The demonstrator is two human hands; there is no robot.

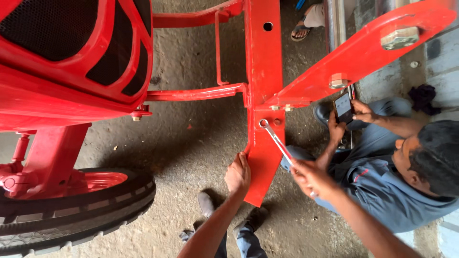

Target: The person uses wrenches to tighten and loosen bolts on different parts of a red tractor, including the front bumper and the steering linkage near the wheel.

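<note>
Left hand [237, 175] flat, fingers extended upward; right hand [311, 178] clenched in a fist.

We look down on a rough grey concrete floor [191, 138], stained and dusty, lit by soft daylight with faint shadows. A ridged black tyre [71, 215] on a red rim sits at lower left. At upper right we see pale paving slabs [444, 62], a dark crumpled rag [423, 98], and a sandalled foot [303, 28].
</note>
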